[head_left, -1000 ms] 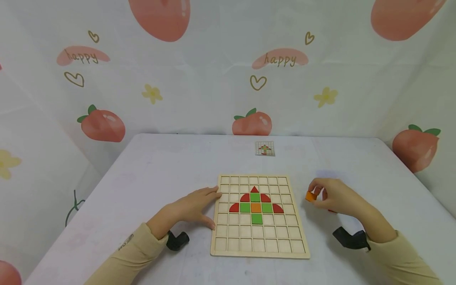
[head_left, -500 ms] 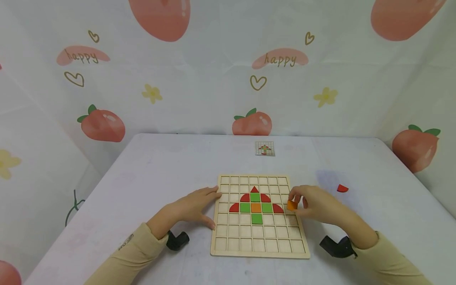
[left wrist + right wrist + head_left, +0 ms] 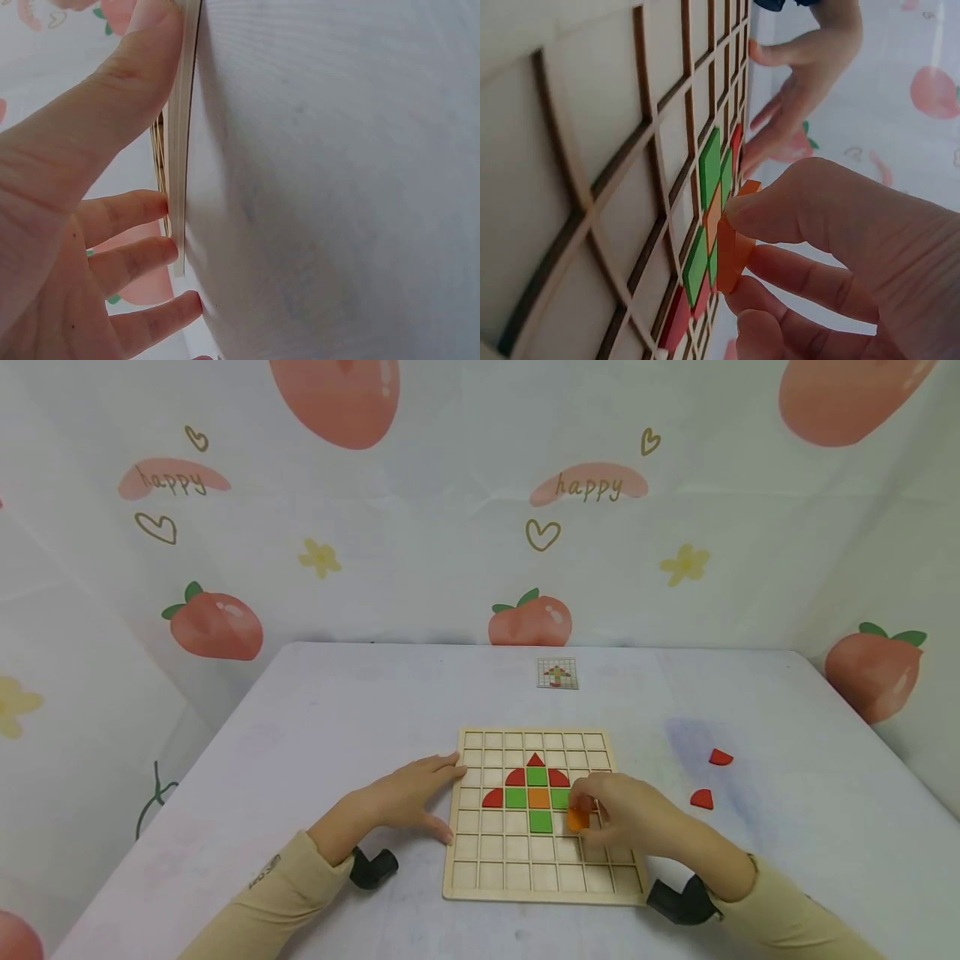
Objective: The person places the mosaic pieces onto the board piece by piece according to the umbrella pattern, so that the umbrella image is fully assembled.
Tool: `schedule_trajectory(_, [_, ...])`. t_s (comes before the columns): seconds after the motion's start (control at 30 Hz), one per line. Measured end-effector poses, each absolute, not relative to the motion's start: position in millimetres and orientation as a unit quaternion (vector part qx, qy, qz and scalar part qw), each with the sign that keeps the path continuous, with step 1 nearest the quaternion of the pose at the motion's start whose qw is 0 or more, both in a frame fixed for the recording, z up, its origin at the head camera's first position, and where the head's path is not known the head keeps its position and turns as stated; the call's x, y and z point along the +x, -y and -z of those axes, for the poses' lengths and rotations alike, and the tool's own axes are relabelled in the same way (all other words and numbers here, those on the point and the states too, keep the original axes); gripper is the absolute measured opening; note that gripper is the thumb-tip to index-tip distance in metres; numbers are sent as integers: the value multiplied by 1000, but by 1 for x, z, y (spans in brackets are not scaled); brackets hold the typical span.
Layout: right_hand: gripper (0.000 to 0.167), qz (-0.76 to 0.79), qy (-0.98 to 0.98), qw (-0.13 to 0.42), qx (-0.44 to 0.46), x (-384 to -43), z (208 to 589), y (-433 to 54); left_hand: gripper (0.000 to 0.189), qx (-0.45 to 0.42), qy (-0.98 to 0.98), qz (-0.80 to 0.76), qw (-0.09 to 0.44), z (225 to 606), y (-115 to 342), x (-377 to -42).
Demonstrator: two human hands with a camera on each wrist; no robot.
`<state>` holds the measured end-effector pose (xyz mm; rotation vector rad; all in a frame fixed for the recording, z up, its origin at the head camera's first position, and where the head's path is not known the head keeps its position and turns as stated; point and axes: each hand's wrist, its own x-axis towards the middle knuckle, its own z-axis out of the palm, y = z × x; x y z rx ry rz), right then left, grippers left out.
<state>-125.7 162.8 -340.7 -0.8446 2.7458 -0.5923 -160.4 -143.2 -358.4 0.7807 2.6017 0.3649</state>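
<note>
My right hand (image 3: 630, 814) pinches an orange square tile (image 3: 577, 820) between thumb and fingers, over the right half of a wooden grid board (image 3: 547, 899). The tile appears tilted close above the board in the right wrist view, its orange face (image 3: 727, 255) beside the thumb. On the board sit a red triangle (image 3: 536, 760), several red quarter-round pieces (image 3: 492, 798), several green squares (image 3: 541, 822) and one orange square (image 3: 538, 797). My left hand (image 3: 405, 793) rests at the board's left edge, fingers spread and thumb touching the side (image 3: 178, 150).
Two red quarter-round pieces (image 3: 721, 757) lie on the table right of the board. Behind the board is a small pattern card (image 3: 557, 673) with a coloured grid figure. A fruit-printed cloth (image 3: 420, 527) hangs behind the table.
My right hand has carried the orange tile leftward from the table to over the board. The two red pieces at the right are now uncovered. My left hand has stayed in place.
</note>
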Motion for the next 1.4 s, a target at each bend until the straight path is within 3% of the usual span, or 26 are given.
schedule_trajectory(0.17, [23, 206, -926, 119, -295, -121, 343, -154, 92, 277, -931, -130, 201, 358, 143, -160])
schedule_trajectory(0.73, [19, 167, -922, 95, -337, -110, 352, -130, 92, 284, -930, -126, 195, 358, 143, -159])
schedule_trajectory(1.4, [18, 183, -925, 67, -325, -113, 346, -135, 93, 291, -928, -134, 190, 357, 143, -159])
